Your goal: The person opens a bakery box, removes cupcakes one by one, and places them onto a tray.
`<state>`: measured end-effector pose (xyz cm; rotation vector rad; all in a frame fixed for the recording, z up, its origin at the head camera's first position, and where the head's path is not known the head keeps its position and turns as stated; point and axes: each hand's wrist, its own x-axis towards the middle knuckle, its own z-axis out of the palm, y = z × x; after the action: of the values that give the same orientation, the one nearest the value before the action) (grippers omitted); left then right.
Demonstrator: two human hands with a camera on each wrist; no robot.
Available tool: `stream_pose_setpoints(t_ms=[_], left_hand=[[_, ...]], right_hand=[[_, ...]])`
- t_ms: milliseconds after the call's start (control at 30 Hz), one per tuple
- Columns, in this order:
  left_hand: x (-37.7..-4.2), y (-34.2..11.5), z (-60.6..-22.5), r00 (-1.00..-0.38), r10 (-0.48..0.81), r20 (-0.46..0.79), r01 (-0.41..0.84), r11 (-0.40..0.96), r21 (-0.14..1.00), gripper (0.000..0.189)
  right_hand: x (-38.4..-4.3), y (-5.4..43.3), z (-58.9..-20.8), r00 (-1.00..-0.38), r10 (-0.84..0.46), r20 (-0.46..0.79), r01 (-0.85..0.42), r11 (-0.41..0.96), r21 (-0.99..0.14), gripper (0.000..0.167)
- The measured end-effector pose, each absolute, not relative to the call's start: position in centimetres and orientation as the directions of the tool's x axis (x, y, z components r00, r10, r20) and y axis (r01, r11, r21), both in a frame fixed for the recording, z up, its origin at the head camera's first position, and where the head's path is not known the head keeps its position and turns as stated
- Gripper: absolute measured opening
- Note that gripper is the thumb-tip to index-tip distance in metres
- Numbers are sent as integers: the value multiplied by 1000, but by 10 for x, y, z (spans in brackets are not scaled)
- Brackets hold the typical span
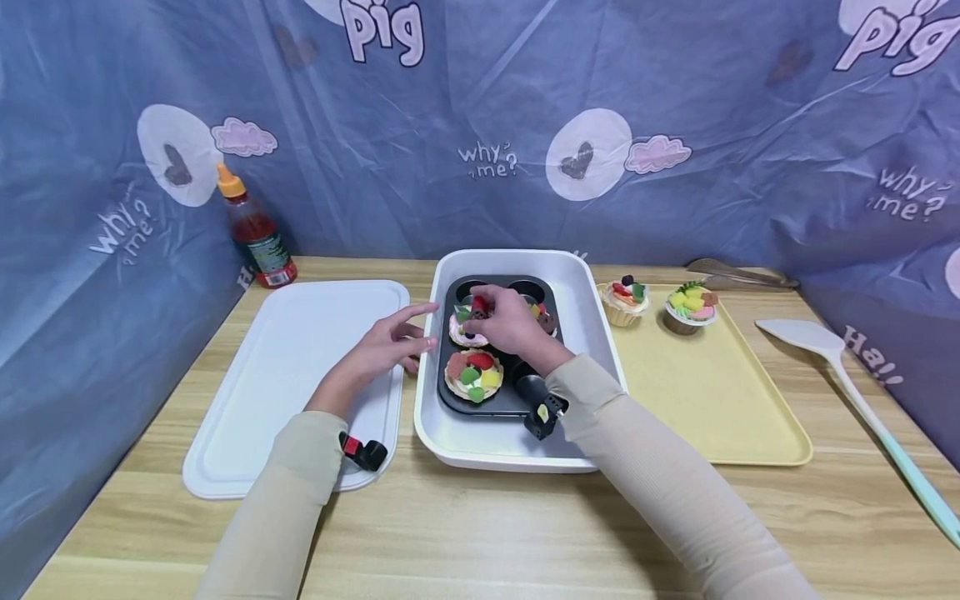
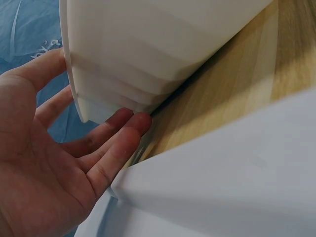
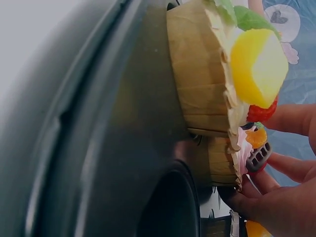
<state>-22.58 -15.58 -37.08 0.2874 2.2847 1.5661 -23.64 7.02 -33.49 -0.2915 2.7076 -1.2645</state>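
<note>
In the head view a black muffin tin (image 1: 481,408) lies inside a white bin (image 1: 517,465). My right hand (image 1: 513,321) reaches over it, fingers and thumb pinching a cupcake with pink cream (image 1: 467,337). The right wrist view shows that cupcake's pleated wrapper (image 3: 220,160) beside my fingertips. A fruit-topped cupcake (image 1: 473,376) sits in the cup nearer me, and another cupcake (image 1: 546,319) is partly hidden behind my hand. My left hand (image 1: 382,346) touches the bin's left rim with extended, spread fingers; in the left wrist view its fingertips lie against the bin's wall (image 2: 123,54).
A white tray or lid (image 1: 288,375) lies at left, a sauce bottle (image 1: 262,237) behind it. Two cupcakes, one fruit-topped (image 1: 625,302) and one in a foil cup (image 1: 688,310), stand on the yellow tray (image 1: 720,400). A long spatula (image 1: 862,392) and metal utensils (image 1: 742,273) lie at right.
</note>
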Motion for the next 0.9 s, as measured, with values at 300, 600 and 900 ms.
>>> stream_pose_setpoints(t_ms=[300, 600, 900], left_hand=[[-226, -156, -370, -917, 360, -175, -28, 379, 925, 63], [-225, -156, -371, -916, 366, -163, -17, 372, 928, 63], [-225, -156, -371, -917, 367, -158, -13, 368, 930, 63]], right_hand=[[-236, 70, -333, -973, -221, -62, -101, 655, -749, 67], [-234, 70, -334, -976, -206, -70, -93, 685, -723, 73], [-234, 70, -335, -977, -214, -25, -134, 693, -708, 72]])
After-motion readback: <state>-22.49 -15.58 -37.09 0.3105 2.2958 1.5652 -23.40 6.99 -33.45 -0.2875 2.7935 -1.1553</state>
